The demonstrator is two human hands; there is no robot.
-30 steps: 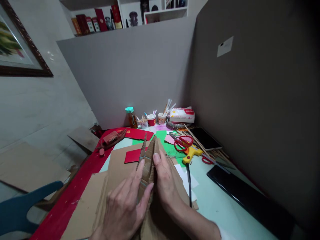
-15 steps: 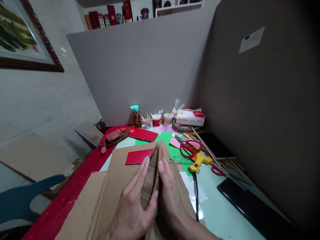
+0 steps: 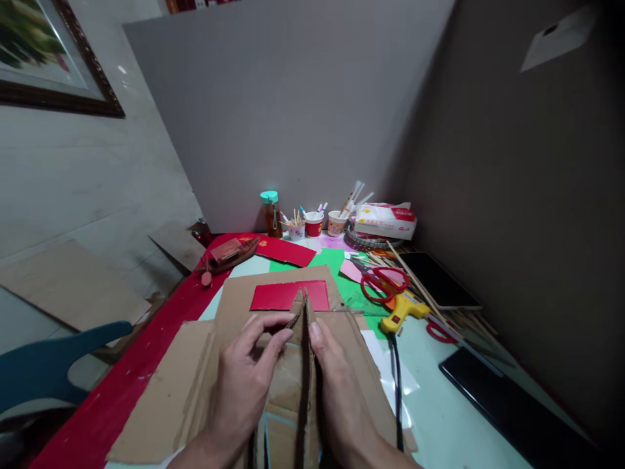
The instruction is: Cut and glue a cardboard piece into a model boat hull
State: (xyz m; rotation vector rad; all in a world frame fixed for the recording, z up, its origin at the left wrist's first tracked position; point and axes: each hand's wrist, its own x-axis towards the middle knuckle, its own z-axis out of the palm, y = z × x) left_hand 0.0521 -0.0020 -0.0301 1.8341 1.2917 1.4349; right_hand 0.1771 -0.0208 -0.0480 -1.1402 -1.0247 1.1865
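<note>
Between my hands is a folded brown cardboard piece (image 3: pixel 286 381), shaped like a narrow boat hull, with its pointed end away from me. A light-blue line runs across its inner face. My left hand (image 3: pixel 247 368) pinches the left wall near the tip between thumb and fingers. Along the outside of the right wall lies my right hand (image 3: pixel 339 391), thumb up near the edge; its other fingers are hidden behind the wall. Underneath are larger cardboard sheets (image 3: pixel 234 299), with a red card strip (image 3: pixel 273 296) just beyond the tip.
To the right lie red-handled scissors (image 3: pixel 383 284), a yellow glue gun (image 3: pixel 404 311) with a black cord, and a black phone-like slab (image 3: pixel 493 391). A small model boat (image 3: pixel 227 254) sits at the back left. Behind stand a bottle (image 3: pixel 271 215), cups (image 3: pixel 314 225) and a tissue pack (image 3: pixel 385 221).
My left hand has gone from lying flat along the left wall to pinching its edge near the tip. The cardboard piece opens wider toward me. The view has tilted down.
</note>
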